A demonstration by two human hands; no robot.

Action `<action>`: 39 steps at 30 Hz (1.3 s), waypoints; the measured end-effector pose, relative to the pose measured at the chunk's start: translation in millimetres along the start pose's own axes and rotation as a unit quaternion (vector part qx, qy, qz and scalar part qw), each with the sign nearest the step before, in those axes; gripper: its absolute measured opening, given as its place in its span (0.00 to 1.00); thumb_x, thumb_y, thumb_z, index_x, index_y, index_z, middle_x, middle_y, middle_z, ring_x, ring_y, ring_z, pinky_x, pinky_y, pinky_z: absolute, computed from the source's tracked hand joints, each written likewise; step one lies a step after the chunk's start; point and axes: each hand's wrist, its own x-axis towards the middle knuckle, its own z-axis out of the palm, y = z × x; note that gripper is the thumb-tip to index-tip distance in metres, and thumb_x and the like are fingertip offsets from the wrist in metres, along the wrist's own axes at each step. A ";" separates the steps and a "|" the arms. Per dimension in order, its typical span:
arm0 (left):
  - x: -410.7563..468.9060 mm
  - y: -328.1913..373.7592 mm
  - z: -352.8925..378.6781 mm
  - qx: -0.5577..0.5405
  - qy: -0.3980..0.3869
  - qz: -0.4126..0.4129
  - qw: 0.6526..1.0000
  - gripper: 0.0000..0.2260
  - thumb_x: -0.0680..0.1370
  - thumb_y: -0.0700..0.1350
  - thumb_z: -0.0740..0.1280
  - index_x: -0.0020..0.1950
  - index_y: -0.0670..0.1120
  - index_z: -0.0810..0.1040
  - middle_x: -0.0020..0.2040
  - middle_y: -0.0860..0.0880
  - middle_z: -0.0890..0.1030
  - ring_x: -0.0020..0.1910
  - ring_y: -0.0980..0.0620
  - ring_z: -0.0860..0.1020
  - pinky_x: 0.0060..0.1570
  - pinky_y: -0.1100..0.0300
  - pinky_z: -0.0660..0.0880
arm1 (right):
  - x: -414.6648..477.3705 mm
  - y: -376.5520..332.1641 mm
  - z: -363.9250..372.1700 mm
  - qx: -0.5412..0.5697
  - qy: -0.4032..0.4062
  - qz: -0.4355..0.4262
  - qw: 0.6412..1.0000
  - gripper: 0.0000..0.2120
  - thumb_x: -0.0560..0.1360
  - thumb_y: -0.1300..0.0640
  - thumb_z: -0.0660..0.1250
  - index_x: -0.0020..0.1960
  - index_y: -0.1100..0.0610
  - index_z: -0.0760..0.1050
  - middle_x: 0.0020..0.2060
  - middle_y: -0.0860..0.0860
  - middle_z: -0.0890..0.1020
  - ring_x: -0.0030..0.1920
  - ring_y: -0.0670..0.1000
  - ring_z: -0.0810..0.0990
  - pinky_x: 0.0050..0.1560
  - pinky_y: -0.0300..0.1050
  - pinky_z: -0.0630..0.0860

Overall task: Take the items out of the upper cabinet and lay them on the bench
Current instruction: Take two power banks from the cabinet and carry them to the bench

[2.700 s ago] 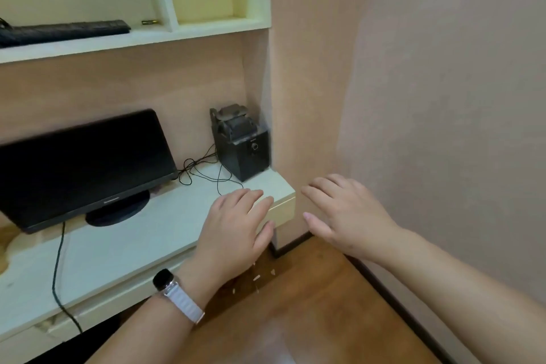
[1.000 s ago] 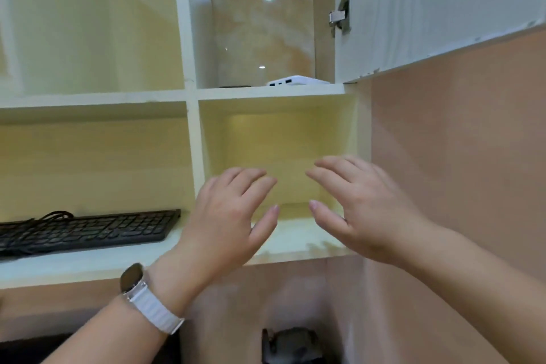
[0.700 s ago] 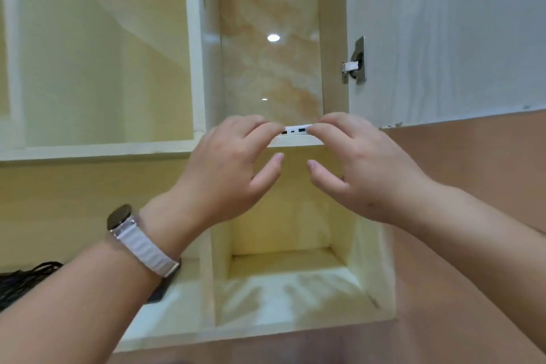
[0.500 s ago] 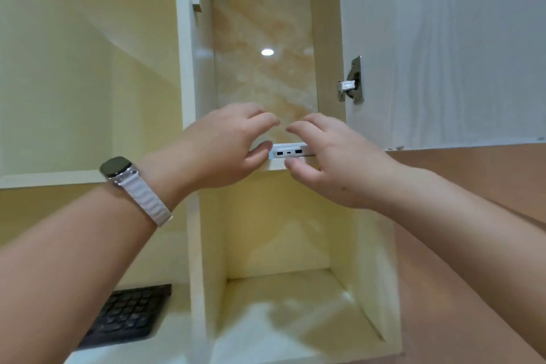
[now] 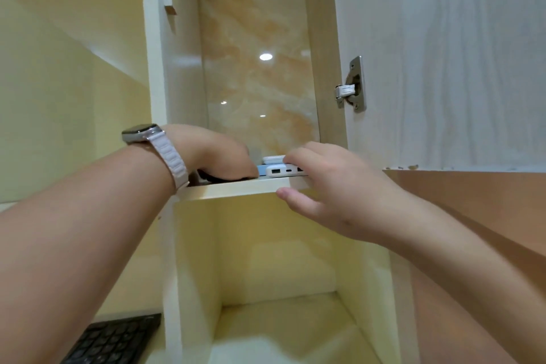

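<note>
The upper cabinet shelf (image 5: 236, 186) carries a white power bank (image 5: 279, 171) at its front edge, its ports facing me. Behind it lies a second white item (image 5: 273, 159), and a thin blue item (image 5: 261, 169) lies beside it. My right hand (image 5: 334, 192) rests its fingers on the power bank's right end, while the thumb sticks out under the shelf board. My left hand (image 5: 218, 154) reaches onto the shelf to the left. Its fingers curl down over a dark item (image 5: 211, 178) that is mostly hidden.
The cabinet door (image 5: 443, 62) stands open on the right with its hinge (image 5: 353, 86) showing. Below the shelf is an open cubby (image 5: 280, 328). A black keyboard (image 5: 115, 340) lies on the lower shelf at bottom left.
My view has tilted up from the desk to the upper cabinet. Both hands rose to the shelf; the left moved off the power bank onto the shelf's left side.
</note>
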 end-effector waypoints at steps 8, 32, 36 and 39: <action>-24.4 2.1 -2.9 0.020 0.056 0.006 0.998 0.17 0.80 0.56 0.57 0.42 0.45 0.75 0.38 0.48 0.77 0.35 0.49 0.73 0.35 0.57 0.67 | -3.9 10.5 12.1 0.047 0.103 -0.077 0.991 0.20 0.74 0.43 0.59 0.53 0.59 0.75 0.44 0.52 0.78 0.43 0.57 0.77 0.40 0.54 0.76; -124.4 -3.7 59.4 -0.040 0.462 0.065 0.884 0.09 0.78 0.52 0.64 0.48 0.49 0.80 0.40 0.51 0.71 0.34 0.46 0.74 0.32 0.52 0.75 | -63.9 -6.9 15.5 -0.047 0.315 -0.043 0.947 0.07 0.71 0.63 0.61 0.44 0.65 0.75 0.41 0.59 0.77 0.37 0.61 0.75 0.33 0.49 0.73; -145.1 -6.2 77.3 -0.067 0.533 0.045 0.842 0.04 0.75 0.47 0.68 0.49 0.51 0.81 0.38 0.53 0.74 0.31 0.48 0.74 0.25 0.57 0.71 | -80.6 -7.8 11.6 -0.055 0.322 0.021 0.945 0.12 0.71 0.61 0.61 0.50 0.65 0.78 0.40 0.58 0.76 0.35 0.61 0.75 0.26 0.49 0.75; -154.3 -10.0 96.9 -0.081 0.554 0.011 0.829 0.05 0.74 0.45 0.71 0.49 0.49 0.80 0.35 0.53 0.76 0.29 0.49 0.72 0.24 0.63 0.63 | -91.4 -10.1 9.1 -0.044 0.323 0.076 0.942 0.12 0.71 0.60 0.63 0.51 0.62 0.78 0.40 0.56 0.77 0.33 0.59 0.76 0.25 0.49 0.75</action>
